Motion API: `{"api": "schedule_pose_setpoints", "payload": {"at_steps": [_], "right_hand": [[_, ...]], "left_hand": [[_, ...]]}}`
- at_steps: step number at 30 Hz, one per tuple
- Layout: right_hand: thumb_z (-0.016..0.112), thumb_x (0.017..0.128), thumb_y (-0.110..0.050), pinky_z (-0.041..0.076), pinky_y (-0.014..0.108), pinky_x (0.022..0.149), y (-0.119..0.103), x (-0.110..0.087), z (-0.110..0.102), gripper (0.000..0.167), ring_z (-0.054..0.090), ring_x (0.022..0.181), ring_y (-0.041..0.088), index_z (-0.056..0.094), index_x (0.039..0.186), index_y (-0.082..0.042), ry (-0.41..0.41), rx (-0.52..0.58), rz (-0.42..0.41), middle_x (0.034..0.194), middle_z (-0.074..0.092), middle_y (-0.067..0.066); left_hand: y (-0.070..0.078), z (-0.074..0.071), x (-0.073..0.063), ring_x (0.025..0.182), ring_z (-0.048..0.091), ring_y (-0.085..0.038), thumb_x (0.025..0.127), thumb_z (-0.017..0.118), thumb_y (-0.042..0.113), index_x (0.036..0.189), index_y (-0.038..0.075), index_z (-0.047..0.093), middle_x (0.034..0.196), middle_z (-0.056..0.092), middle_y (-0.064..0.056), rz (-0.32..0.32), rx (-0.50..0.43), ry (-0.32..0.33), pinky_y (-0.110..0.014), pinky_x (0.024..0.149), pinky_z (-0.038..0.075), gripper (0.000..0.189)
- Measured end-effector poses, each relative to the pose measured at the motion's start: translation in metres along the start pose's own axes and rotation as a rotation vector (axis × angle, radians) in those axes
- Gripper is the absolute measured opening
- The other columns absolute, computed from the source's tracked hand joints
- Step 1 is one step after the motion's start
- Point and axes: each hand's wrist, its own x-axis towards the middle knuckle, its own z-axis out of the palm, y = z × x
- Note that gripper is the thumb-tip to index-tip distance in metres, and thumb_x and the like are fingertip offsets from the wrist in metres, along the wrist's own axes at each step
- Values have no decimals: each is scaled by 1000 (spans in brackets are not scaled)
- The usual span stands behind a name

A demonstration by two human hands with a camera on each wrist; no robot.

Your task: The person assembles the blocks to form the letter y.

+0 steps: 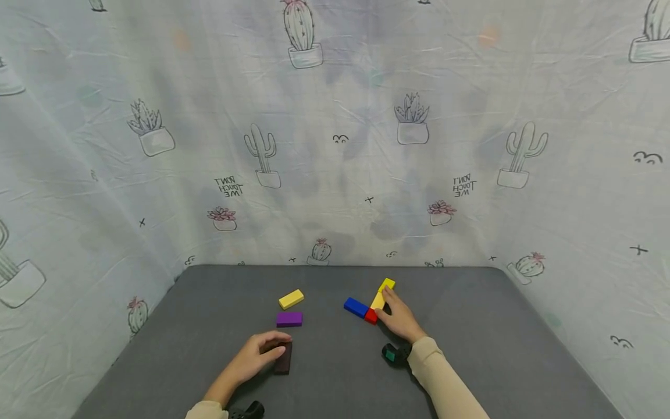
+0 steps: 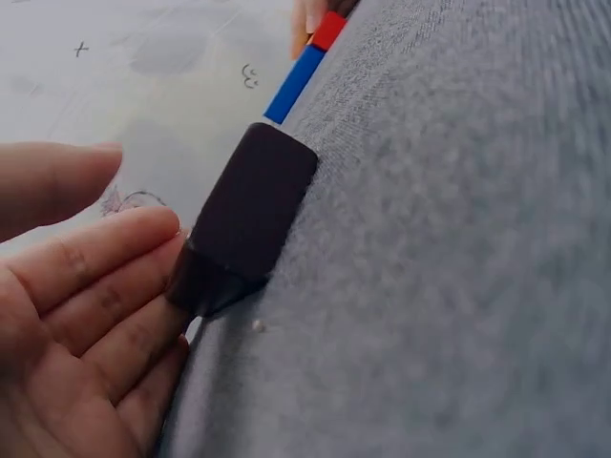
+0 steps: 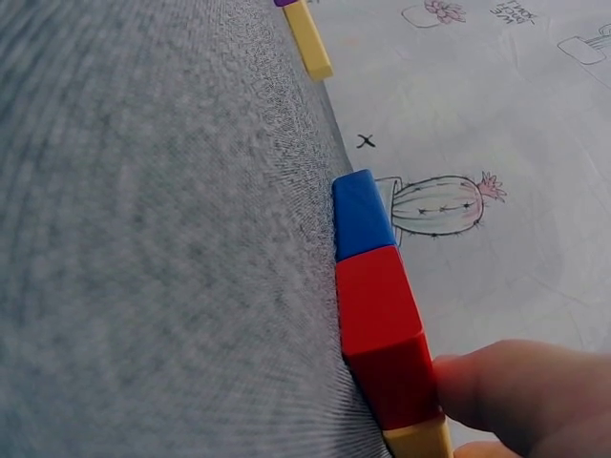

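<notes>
My left hand [image 1: 253, 359] is beside a dark brown block [image 1: 283, 359] lying on the grey table. In the left wrist view its fingers are extended, with fingertips right at the end of the brown block [image 2: 253, 191]; the thumb stands apart. My right hand [image 1: 402, 319] lies along a joined group: a blue block [image 1: 356, 307], a red block [image 1: 371, 316] and two yellow blocks [image 1: 387, 283] end to end. The right wrist view puts the thumb tip against the side of the red block [image 3: 382, 305]. The other right fingers extend over the yellow blocks, partly hiding them.
A purple block [image 1: 289, 319] lies beyond the left hand, with a separate pale yellow block [image 1: 291, 299] behind it. Dark straps with cameras [image 1: 396, 354] sit at both wrists. A cactus-print cloth [image 1: 340, 174] hangs behind the table [image 1: 335, 384] and at its sides.
</notes>
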Motion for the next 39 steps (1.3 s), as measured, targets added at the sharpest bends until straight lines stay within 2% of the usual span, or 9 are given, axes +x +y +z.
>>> {"api": "schedule_pose_setpoints", "payload": {"at_steps": [8,15,19,24,27,30,32,35,39], "right_hand": [[55,96,-30,24,57,111,0,1,1,64,24,141,40,31,146,2,4,-19,0,154,24,20],[54,96,-34,23,57,112,1,0,4,66,24,141,39,31,146,1,-9,-24,-2,154,24,20],[54,96,-34,24,57,111,2,0,5,66,24,141,40,30,147,1,-12,-14,-3,154,24,20],[55,96,-31,23,57,112,0,0,2,66,23,141,40,30,147,0,-1,-10,5,155,23,20],[55,96,-31,23,57,112,-1,0,2,65,24,141,39,30,147,1,-2,-23,6,155,23,20],[55,96,-32,24,58,111,-2,0,0,65,24,141,40,30,146,2,-4,-29,1,154,24,21],[55,96,-32,23,57,112,-2,0,0,65,23,141,40,30,147,1,-6,-22,4,154,24,20],[55,96,-31,22,57,112,-2,-1,0,65,23,141,39,29,147,1,-7,-8,9,155,23,20],[54,96,-31,23,57,112,-2,-1,1,64,23,141,39,30,147,0,-4,-5,14,155,23,19]], "left_hand": [[2,-1,-9,118,57,-16,90,65,28,126,8,60,125,62,-9,-49,84,11,-20,96,45,41],[7,-4,-16,123,51,-14,81,74,38,133,13,55,132,58,-8,-91,168,-30,-21,96,45,60],[8,-6,-16,125,50,-19,80,74,41,136,14,53,135,55,-8,-125,225,-68,-25,96,46,66],[9,-7,-12,125,49,-36,80,72,46,139,13,50,137,53,-12,-128,290,-90,-47,96,46,72],[10,-7,-12,126,43,-48,80,71,45,141,11,47,139,50,-17,-129,290,-98,-63,97,38,74],[10,-6,-11,127,39,-53,80,71,45,141,10,47,140,49,-18,-116,287,-102,-69,98,31,74],[10,-5,-13,128,42,-46,80,70,47,140,12,48,140,50,-13,-98,311,-90,-66,99,32,73],[8,-3,-15,127,48,-30,79,71,47,137,15,51,138,54,-8,-85,300,-54,-47,103,41,69],[4,-3,-16,125,48,-14,81,74,35,134,13,53,134,55,-12,-95,128,-2,-20,98,43,61]]}}
